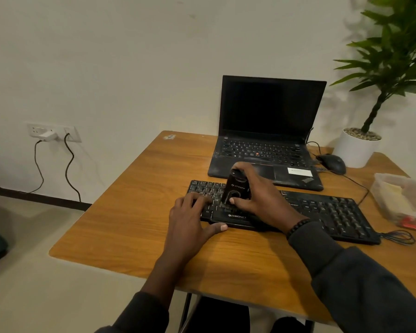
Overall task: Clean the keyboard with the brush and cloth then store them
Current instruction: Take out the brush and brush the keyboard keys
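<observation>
Gripping brush upright, right hand; left hand flat on keyboard.

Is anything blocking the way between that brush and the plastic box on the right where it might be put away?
Nothing visible stands in the way. The right hand grips the brush over the keyboard, and the plastic box sits off the keyboard's right end. Only the flat keyboard and the mouse cable lie between.

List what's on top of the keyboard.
On the keyboard: left hand resting flat at its left end, right hand gripping the brush upright over the keys. The hands hide the bristle tips and the keys beneath.
</observation>
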A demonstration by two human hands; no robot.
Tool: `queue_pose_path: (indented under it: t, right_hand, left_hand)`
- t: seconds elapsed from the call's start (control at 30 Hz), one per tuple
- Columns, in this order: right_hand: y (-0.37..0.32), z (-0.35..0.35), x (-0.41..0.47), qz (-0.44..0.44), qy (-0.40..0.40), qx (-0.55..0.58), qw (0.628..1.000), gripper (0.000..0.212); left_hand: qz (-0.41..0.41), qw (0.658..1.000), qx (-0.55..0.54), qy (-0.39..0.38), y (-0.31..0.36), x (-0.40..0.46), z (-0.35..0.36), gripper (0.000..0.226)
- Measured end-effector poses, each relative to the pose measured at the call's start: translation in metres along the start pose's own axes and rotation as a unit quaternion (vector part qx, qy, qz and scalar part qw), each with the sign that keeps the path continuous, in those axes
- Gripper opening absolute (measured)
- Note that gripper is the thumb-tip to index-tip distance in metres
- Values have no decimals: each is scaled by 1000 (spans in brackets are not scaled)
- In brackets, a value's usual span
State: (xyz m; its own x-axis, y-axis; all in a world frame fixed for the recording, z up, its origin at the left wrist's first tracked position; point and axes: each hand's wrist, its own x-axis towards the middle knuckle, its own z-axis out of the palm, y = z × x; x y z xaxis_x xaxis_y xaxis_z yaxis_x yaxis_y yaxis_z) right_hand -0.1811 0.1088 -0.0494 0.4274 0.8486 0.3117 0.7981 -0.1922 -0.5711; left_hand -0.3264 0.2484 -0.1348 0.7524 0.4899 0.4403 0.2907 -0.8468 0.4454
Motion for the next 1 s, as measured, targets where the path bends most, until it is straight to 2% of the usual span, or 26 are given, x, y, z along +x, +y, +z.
queue_pose_path:
  t: [0.27, 0.43, 0.53, 0.67, 0.73, 0.87, 1.0]
  right_hand:
    - [3, -27, -10, 12, -54, -85, 995, 74]
    - [1, -22, -12, 16, 11, -15, 1000, 68]
    - [3, -17, -17, 6, -9, -12, 1000, 67]
    - [9, -34, -23, 13, -49, -63, 997, 70]
    - [12, -43, -23, 23, -41, -78, 996, 71]
    - [13, -34, -21, 26, 5, -25, 999, 67]
    - [17, -19, -28, -5, -19, -45, 999, 67]
  left_hand:
    - [1, 1000, 8, 11, 1, 0, 0, 65]
    - [0, 1000, 0, -16, 17, 5, 3, 74]
    - [55, 998, 11, -19, 31, 8, 10, 71]
    - [46, 999, -6, -21, 33, 9, 17, 68]
    - [46, 999, -7, -16, 31, 9, 18, 68]
    - [50, 999, 0, -12, 30, 9, 19, 68]
    - [55, 998, 13, -8, 31, 7, 19, 71]
